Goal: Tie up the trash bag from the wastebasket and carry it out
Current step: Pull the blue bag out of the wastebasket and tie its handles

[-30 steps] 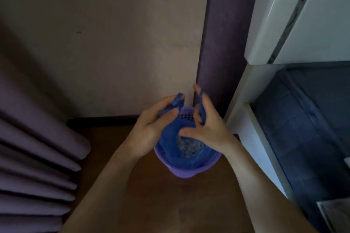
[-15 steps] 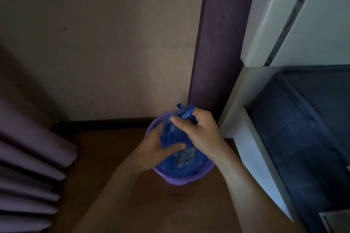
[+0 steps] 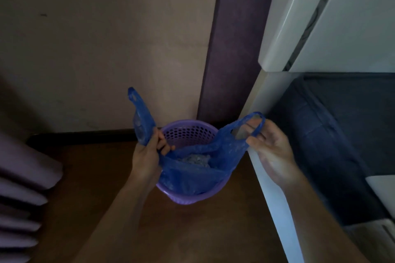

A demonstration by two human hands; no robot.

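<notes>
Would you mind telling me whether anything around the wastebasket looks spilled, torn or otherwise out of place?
Nothing stands out. The blue trash bag sits inside the purple wastebasket, its handles pulled apart by the left hand and right hand, not yet tied. No visible tear, and the floor shows no spill.

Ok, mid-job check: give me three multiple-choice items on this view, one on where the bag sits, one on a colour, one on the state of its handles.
1. Where is the body of the trash bag?
A. On the floor
B. Inside the wastebasket
C. On the shelf

2. What colour is the wastebasket?
A. Purple
B. Green
C. White

3. How are the bag's handles?
A. Knotted together
B. Tucked inside
C. Held apart, one in each hand

Key:
1 B, its bulk fills the basket.
2 A, the perforated wall is purple.
3 C, the left hand grips one handle and the right hand holds the other, untied.
</notes>
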